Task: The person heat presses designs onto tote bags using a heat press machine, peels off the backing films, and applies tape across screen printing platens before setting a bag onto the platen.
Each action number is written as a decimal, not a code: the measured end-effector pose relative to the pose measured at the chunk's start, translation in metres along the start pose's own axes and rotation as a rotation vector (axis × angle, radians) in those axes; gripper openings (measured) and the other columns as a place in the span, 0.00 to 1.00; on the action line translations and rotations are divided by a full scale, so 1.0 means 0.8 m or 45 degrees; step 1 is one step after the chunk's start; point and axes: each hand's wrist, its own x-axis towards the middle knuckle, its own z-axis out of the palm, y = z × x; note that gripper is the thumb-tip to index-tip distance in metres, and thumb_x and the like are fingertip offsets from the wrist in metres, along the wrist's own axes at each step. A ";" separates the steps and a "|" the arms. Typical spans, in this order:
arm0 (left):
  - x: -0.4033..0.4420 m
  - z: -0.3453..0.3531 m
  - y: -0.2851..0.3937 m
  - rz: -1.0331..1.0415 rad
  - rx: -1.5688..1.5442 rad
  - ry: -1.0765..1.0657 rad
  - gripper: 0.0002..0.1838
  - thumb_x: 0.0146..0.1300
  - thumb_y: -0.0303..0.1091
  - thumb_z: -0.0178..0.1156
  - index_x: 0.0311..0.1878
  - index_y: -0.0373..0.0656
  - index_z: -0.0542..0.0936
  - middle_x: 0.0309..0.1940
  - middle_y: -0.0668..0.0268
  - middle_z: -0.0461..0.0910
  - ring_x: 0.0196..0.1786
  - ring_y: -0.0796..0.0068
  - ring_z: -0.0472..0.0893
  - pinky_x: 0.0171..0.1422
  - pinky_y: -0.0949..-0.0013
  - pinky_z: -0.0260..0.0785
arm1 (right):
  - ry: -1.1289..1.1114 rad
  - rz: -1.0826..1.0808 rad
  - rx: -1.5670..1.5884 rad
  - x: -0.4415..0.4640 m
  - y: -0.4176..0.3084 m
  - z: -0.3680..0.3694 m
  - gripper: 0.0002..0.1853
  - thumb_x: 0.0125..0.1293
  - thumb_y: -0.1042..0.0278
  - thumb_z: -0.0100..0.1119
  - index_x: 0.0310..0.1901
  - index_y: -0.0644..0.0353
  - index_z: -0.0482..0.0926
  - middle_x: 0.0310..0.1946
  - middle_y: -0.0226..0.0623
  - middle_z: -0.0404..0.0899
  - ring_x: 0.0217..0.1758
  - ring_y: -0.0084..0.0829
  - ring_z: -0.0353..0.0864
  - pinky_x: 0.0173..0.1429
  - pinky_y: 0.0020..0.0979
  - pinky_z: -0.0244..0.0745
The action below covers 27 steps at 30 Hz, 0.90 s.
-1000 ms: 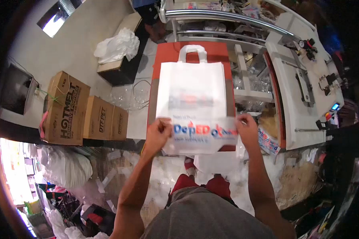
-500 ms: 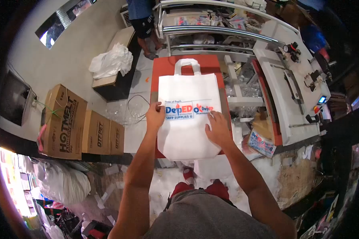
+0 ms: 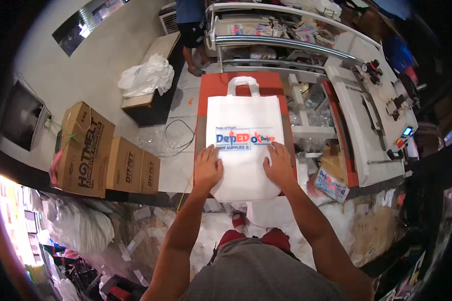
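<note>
Head view: a white, flat-lying fabric tote bag [image 3: 244, 175] rests on a flat red rectangular press bed [image 3: 271, 83], its looped white handle [image 3: 244, 81] pointing away from the person. A blue-and-red lettered print [image 3: 233, 137] spans its middle; whether this is a loose film or fixed to the cloth, I cannot tell. The left hand [image 3: 209, 168] lies across the bag's left edge, fingers slightly spread, just beside the print's lower left corner. The right hand [image 3: 280, 166] lies over the opposite edge, its fingers loosely apart and the foremost tips at the print's right end. Neither hand appears to pinch anything.

The bag looks light, soft and thin, likely to crease or slide if pushed from one side. The handle loop or both side edges would give the safest hold; the lettered area looks best left unrubbed, with light, level pressure beside it.
</note>
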 end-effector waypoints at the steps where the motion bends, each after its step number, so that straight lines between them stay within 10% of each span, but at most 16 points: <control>1: 0.001 -0.001 0.000 -0.002 0.002 0.002 0.24 0.62 0.37 0.58 0.61 0.41 0.76 0.65 0.57 0.72 0.68 0.48 0.68 0.73 0.51 0.60 | 0.000 -0.003 0.001 0.001 0.001 0.000 0.25 0.61 0.66 0.59 0.59 0.69 0.74 0.63 0.49 0.69 0.69 0.50 0.65 0.70 0.51 0.62; 22: 0.002 -0.008 0.003 0.075 0.054 0.042 0.26 0.60 0.33 0.58 0.64 0.41 0.74 0.64 0.54 0.72 0.65 0.47 0.70 0.70 0.50 0.62 | 0.042 0.010 0.048 -0.002 0.004 -0.003 0.25 0.62 0.66 0.60 0.59 0.68 0.73 0.62 0.51 0.69 0.68 0.51 0.65 0.71 0.50 0.61; 27: -0.039 -0.027 -0.056 -0.486 -0.690 0.447 0.26 0.70 0.32 0.57 0.69 0.39 0.67 0.65 0.51 0.70 0.62 0.60 0.73 0.63 0.57 0.69 | 0.339 0.047 0.269 -0.024 0.035 -0.096 0.20 0.63 0.69 0.60 0.56 0.65 0.75 0.55 0.53 0.76 0.62 0.52 0.71 0.68 0.47 0.65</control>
